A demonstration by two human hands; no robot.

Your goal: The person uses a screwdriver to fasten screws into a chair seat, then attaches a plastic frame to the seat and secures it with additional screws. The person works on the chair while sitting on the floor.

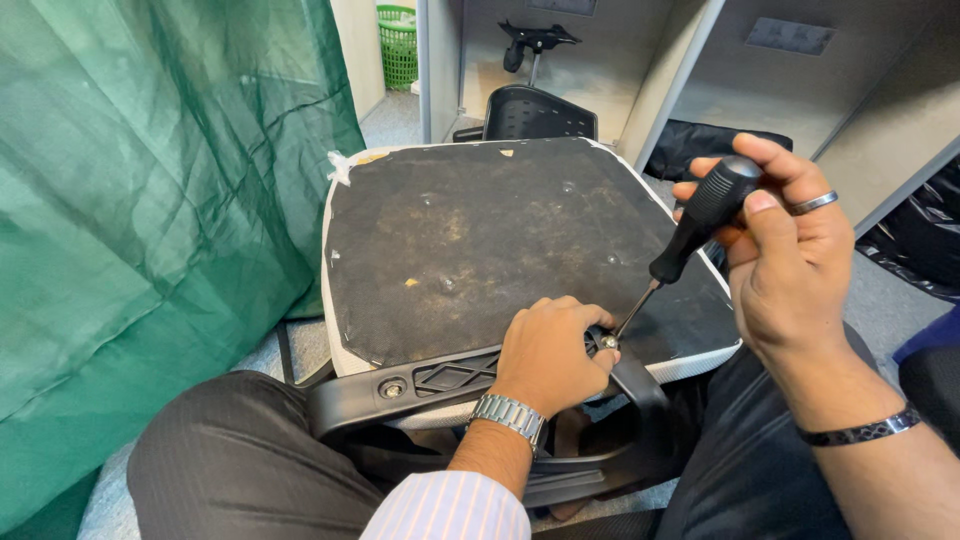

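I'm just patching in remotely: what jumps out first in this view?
In the middle, an upturned chair seat lies across the person's lap, its worn black underside up. At its near edge the left hand presses on a black plastic armrest bracket, while the right hand holds a black-handled screwdriver with its tip at a screw beside the left fingers. A green curtain fills the left side.

I see a black screwdriver handle (pixel 712 210), a black armrest bracket (pixel 440 385), a stained black seat underside (pixel 480 240) with white edge — also a green curtain (pixel 150 200), dark pinstriped trousers (pixel 230 470) and a silver watch (pixel 510 415).
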